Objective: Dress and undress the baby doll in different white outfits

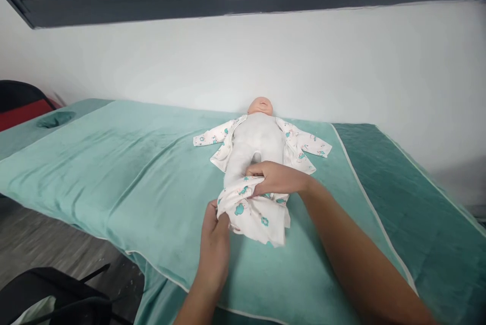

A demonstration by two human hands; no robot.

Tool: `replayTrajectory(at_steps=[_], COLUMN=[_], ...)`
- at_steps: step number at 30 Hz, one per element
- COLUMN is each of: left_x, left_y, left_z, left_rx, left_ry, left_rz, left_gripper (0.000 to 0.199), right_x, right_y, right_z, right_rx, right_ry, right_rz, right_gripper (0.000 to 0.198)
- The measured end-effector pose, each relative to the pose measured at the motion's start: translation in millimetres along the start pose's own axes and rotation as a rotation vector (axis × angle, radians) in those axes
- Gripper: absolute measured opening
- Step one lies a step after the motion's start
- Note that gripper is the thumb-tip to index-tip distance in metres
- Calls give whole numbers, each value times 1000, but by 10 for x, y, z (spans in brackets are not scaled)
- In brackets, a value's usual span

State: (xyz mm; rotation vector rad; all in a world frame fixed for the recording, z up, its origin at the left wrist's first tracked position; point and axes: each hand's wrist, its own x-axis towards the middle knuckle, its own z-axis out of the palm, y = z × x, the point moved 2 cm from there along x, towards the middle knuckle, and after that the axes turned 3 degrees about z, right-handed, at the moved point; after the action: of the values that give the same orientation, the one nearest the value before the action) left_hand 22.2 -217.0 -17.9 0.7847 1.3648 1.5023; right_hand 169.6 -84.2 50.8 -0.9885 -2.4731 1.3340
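Patterned pants (258, 216) pinched by left hand (214, 244) and right hand (279, 178), doll (258, 132) on bed (152, 173), wall (212, 62) behind

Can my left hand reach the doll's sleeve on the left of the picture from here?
Probably yes: only green sheet lies between the left hand and that sleeve, though the hand holds the printed garment and would likely need to let go first.

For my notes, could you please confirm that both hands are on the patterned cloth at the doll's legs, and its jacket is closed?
Not quite: the head view shows the jacket open, spread either side of the doll. The left hand and right hand are on the patterned cloth at its legs.
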Motion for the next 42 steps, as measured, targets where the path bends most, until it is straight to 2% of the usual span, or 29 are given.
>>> replayTrajectory(at_steps=[4,7,10,14,17,21,24,26,29,31,34,38,42], left_x=[355,601,802,1054,1248,1468,1569,1603,1620,1620,1619,1607,1588], left_y=[21,100,163,199,198,206,242,264,262,241,214,218,301], left_z=[-114,-155,-126,-28,42,149,237,259,219,174,128,114,122], left_rx=[118,156,171,202,278,427,455,418,328,260,170,69,-123], left_ry=[-68,-140,-193,-257,-296,-262,-259,-280,-321,-344,-337,-331,-418], left_rz=[137,167,189,293,388,508,557,535,411,321,258,207,141], left_gripper=[19,20,22,20,18,14,14,14,14,13,10,13,25], right_x=[-10,-9,-13,-38,-32,30,49,15,-101,-190,-271,-241,-171], right_y=[9,9,8,-12,-19,7,29,49,128,244,495,758,802], right_z=[-20,-11,-2,-18,-20,17,-13,-89,-252,-363,-479,-500,-461], right_rx=[9,8,33,58,-25,-144,-112,-54,129,291,445,562,728], right_ry=[6,2,-27,-36,53,210,341,391,370,374,467,586,701], right_rz=[41,71,85,59,55,119,157,164,146,138,146,152,32], right_gripper=[40,38,43,43,34,10,7,9,24,31,35,34,32])
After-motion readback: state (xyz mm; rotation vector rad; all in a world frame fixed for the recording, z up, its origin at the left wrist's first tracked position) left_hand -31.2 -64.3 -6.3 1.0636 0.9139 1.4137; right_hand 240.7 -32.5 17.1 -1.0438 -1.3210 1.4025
